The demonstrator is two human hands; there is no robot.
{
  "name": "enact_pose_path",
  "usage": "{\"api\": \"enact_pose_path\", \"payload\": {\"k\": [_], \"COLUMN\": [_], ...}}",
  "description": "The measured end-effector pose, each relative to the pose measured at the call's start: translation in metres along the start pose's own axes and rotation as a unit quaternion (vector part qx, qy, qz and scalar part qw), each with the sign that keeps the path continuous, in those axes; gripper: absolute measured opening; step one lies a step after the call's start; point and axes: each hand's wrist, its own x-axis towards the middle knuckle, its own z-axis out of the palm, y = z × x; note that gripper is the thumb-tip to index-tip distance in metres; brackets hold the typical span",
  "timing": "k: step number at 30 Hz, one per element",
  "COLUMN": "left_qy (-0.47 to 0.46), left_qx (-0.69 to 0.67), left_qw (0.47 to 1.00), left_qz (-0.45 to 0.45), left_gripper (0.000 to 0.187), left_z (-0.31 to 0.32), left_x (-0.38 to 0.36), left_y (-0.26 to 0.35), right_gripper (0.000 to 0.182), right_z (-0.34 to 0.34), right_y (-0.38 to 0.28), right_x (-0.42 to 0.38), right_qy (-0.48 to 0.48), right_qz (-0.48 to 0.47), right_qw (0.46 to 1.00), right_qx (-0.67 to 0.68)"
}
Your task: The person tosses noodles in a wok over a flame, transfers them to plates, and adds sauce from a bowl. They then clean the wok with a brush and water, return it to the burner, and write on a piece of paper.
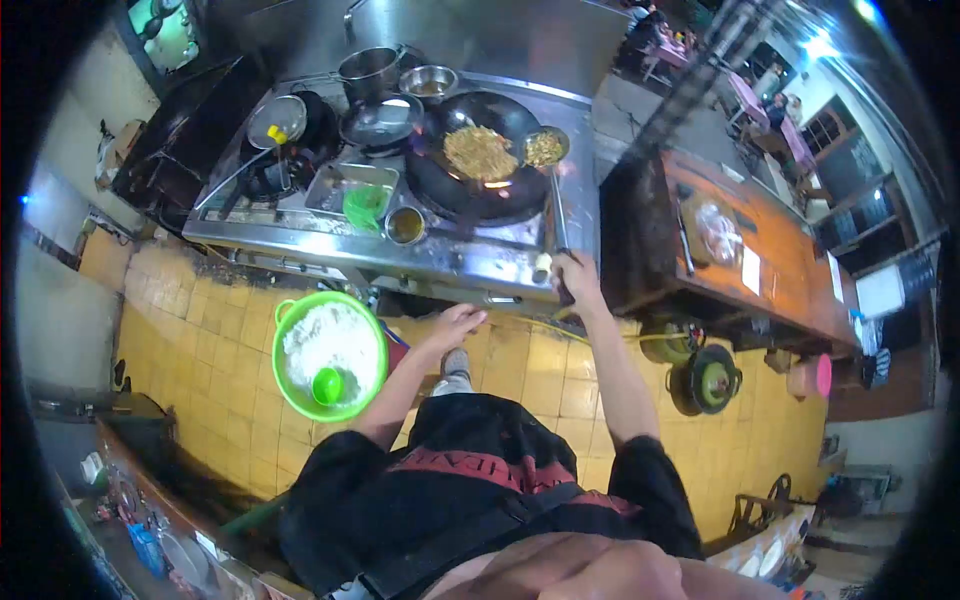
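My right hand (578, 278) is closed around the handle of a ladle (558, 215) at the stove's front right. Chopped food (543, 150) fills the ladle's bowl, which is at the right rim of a large black wok (465, 205). More brownish, shredded-looking food (480, 153) lies in the wok. Held low in front of the stove, my left hand (462, 322) has its fingers loosely stretched and nothing visible in them. Nearest to it on the left is a green tub (281, 345) of white contents, with a small green scoop (328, 386) inside.
On the steel stove (300, 235) are a pot (370, 70), a metal bowl (429, 82), a dark pan (382, 122), a strainer (277, 118), a tray with a green bag (367, 205), and a cup of liquid (405, 225). A wooden counter (780, 250) stands at right.
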Motion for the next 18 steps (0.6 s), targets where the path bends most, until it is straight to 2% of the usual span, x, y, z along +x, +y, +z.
{"api": "enact_pose_path", "payload": {"k": [2, 3, 4, 6, 8, 9, 11, 13, 14, 16, 18], "left_qy": [0.062, 0.068, 0.096, 0.124, 0.120, 0.123, 0.109, 0.091, 0.091, 0.070, 0.066], "left_qx": [-0.004, -0.006, -0.023, -0.042, -0.099, -0.110, -0.118, -0.119, -0.121, -0.076, 0.037], "left_qw": [0.997, 0.997, 0.995, 0.991, 0.986, 0.985, 0.985, 0.986, 0.985, 0.992, 0.995], "left_qz": [-0.045, -0.045, -0.031, -0.020, -0.059, -0.056, -0.066, -0.079, -0.077, -0.065, -0.071], "left_gripper": [0.040, 0.040, 0.040, 0.040, 0.040, 0.041, 0.040, 0.038, 0.038, 0.045, 0.057], "left_z": [-0.047, -0.065, -0.081, -0.101, -0.107, -0.108, -0.107, -0.104, -0.103, -0.098, -0.094], "left_x": [-0.002, 0.000, 0.010, 0.015, 0.008, 0.009, 0.023, 0.046, 0.063, 0.098, 0.159], "left_y": [-0.010, -0.025, -0.049, -0.050, -0.035, -0.033, -0.033, -0.029, -0.027, -0.023, -0.023], "right_gripper": [0.018, 0.027, 0.027, 0.024, 0.037, 0.043, 0.045, 0.047, 0.047, 0.050, 0.051], "right_z": [0.033, 0.045, 0.052, 0.063, 0.046, 0.031, 0.025, 0.018, 0.019, 0.022, 0.056], "right_y": [0.000, -0.005, 0.005, 0.023, 0.001, -0.011, -0.069, -0.090, -0.099, -0.107, -0.101], "right_x": [0.079, 0.104, 0.134, 0.181, 0.185, 0.181, 0.122, 0.088, 0.080, 0.070, 0.083], "right_qy": [0.054, 0.079, 0.076, 0.124, -0.003, 0.006, 0.023, 0.018, 0.018, -0.004, -0.012], "right_qz": [-0.083, -0.077, -0.078, -0.190, -0.183, -0.220, -0.189, -0.183, -0.184, -0.092, -0.045], "right_qw": [0.975, 0.943, 0.944, 0.816, 0.854, 0.828, 0.812, 0.752, 0.750, 0.725, 0.726], "right_qx": [-0.199, -0.313, -0.312, -0.532, -0.487, -0.516, -0.552, -0.633, -0.635, -0.682, -0.687]}}
